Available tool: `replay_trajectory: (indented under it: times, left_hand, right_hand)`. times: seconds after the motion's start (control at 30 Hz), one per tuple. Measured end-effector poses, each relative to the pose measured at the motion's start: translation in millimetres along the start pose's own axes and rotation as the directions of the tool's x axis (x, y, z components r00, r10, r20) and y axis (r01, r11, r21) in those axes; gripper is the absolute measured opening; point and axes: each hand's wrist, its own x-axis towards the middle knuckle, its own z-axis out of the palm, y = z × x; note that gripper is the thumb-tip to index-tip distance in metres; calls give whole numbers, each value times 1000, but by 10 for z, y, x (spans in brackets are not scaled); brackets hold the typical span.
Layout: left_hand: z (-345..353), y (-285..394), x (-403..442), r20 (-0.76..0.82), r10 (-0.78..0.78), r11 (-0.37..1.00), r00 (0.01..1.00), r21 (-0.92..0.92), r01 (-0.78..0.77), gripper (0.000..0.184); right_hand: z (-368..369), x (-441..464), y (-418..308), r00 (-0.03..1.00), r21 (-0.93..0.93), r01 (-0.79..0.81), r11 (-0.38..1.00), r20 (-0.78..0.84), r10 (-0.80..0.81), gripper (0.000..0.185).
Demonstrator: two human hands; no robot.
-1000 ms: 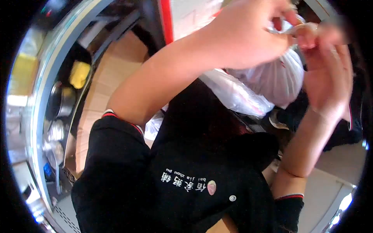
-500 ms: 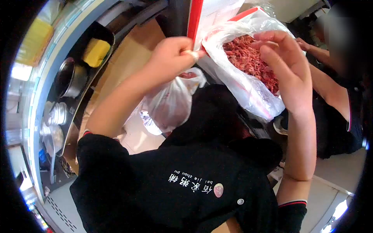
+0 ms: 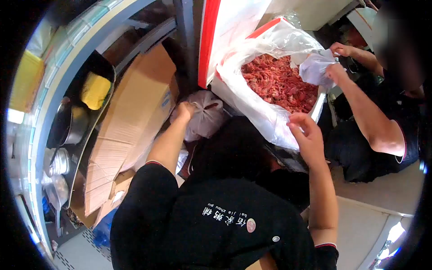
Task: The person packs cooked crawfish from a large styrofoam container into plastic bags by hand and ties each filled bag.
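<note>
A large box lined with a white plastic liner [image 3: 252, 101] holds a heap of shredded red meat [image 3: 279, 83]. Left of it rests a filled, pale plastic bag [image 3: 207, 119], gathered at its top. My left hand [image 3: 185, 110] is closed on this bag's left side, fingertips partly hidden. Over the liner's near edge hovers my right hand [image 3: 308, 137], fingers bent and thumb apart, with nothing visible in it.
A co-worker's hands [image 3: 337, 67] hold a whitish plastic bag [image 3: 317, 67] at the box's right rim. Flattened cardboard [image 3: 130, 108] leans at left. Beyond it stand a yellow block-like item [image 3: 95, 91] and a metal pot [image 3: 76, 126].
My left hand has come down and left onto the filled bag. My right hand has drawn back from above the meat to the near edge. The co-worker's bag now shows at the box.
</note>
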Motion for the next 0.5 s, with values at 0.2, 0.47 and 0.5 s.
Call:
replay_trajectory:
  times: [0.2,0.47,0.5]
  left_hand:
    - [684,417,180,152,-7,975,988,-220,41,20]
    - [759,548,-425,98,124,847,987,-529,-54,21]
    - [692,479,-466,38,177,956,983,-245,-163,23]
  right_hand:
    - [-245,-192,156,994,-12,-77,997,-79,76,18]
    - [-354,-286,262,977,9,-46,999,-210,47,16]
    - [-360,-303,327,973,-7,-82,997,-216,78,17]
